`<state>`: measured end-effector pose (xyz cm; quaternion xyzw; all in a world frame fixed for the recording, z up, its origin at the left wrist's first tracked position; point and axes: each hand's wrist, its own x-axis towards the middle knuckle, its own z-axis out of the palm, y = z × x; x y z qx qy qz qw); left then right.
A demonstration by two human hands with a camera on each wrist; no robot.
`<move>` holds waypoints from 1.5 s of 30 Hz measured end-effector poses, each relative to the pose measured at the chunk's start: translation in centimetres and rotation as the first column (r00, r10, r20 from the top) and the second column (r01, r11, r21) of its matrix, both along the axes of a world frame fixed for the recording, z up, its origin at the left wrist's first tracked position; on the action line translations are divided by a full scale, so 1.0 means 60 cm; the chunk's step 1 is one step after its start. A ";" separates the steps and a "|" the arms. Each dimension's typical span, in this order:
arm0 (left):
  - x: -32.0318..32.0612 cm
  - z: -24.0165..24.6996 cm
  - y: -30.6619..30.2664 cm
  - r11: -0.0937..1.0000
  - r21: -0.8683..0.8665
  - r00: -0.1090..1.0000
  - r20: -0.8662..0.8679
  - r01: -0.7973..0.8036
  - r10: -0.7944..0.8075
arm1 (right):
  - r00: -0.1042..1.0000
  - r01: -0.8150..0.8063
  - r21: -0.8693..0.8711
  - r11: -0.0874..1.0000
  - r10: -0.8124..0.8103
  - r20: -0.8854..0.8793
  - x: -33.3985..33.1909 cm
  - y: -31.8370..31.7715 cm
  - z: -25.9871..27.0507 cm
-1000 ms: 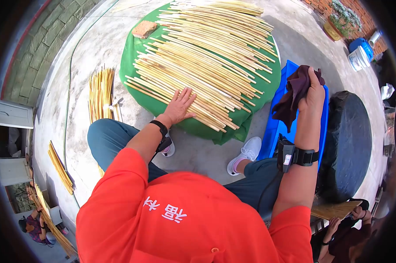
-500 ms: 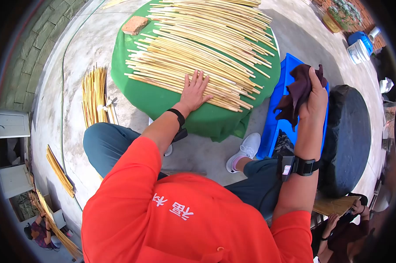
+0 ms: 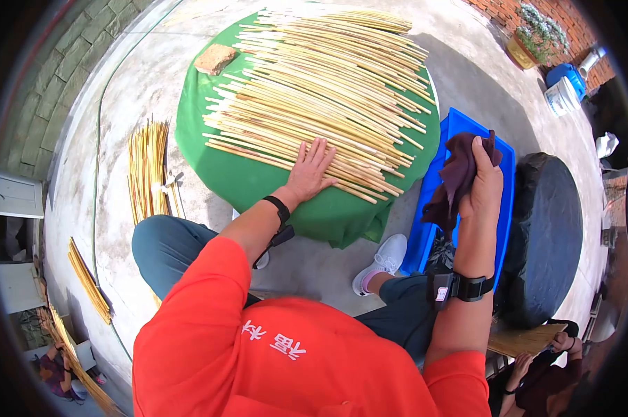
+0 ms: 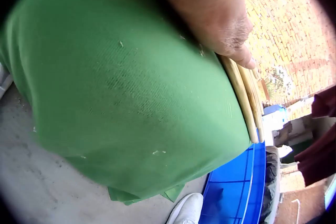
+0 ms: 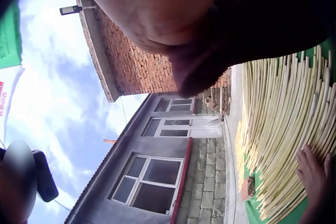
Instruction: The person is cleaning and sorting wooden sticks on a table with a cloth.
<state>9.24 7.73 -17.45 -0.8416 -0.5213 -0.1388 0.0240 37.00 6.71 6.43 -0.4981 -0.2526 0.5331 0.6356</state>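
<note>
Long pale stalks [image 3: 328, 104] lie side by side across a green cloth [image 3: 220, 170] covering a round table. My left hand [image 3: 308, 175] rests on the nearest stalks with its fingers extended, close to their front edge. In the left wrist view, the thumb side of that hand [image 4: 220, 19] touches a few stalk ends [image 4: 242, 95] above the green cloth. My right hand [image 3: 482, 186] is raised off to the right and grips a dark maroon cloth [image 3: 455, 177], thumb on top. The maroon cloth hangs down over a blue crate.
A blue crate [image 3: 429, 229] stands right of the table, beside a round black-covered object [image 3: 542, 236]. A brick [image 3: 215, 60] sits on the table's left. Stalk bundles [image 3: 147, 170] lie on the ground at left. Other people [image 3: 547, 361] work at both lower corners.
My left hand has slid away from me and to the right, and the nearest stalks have shifted with it, baring more green cloth in front. The right hand still holds the maroon cloth.
</note>
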 end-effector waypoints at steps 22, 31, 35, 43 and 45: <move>-0.157 0.035 -0.040 0.995 0.096 0.988 -0.146 -0.038 0.052 | 0.987 -0.089 0.113 0.990 0.102 -0.123 0.009 0.012 -0.016; -0.123 0.036 -0.022 0.995 0.020 0.921 -0.379 -0.094 0.095 | 0.984 0.022 0.153 0.988 0.006 -0.180 0.006 0.001 -0.005; -0.124 0.044 -0.024 0.994 -0.005 0.922 -0.374 -0.108 0.098 | 0.978 0.046 0.179 0.983 -0.008 -0.206 0.013 0.000 -0.006; -0.141 0.049 -0.028 0.993 -0.014 0.885 -0.455 -0.120 0.100 | 0.979 0.002 0.137 0.991 0.026 -0.201 0.026 0.002 -0.015; -0.141 0.049 -0.028 0.997 -0.028 0.903 -0.425 -0.077 0.058 | 0.979 0.010 0.120 0.993 0.015 -0.203 0.022 0.002 -0.018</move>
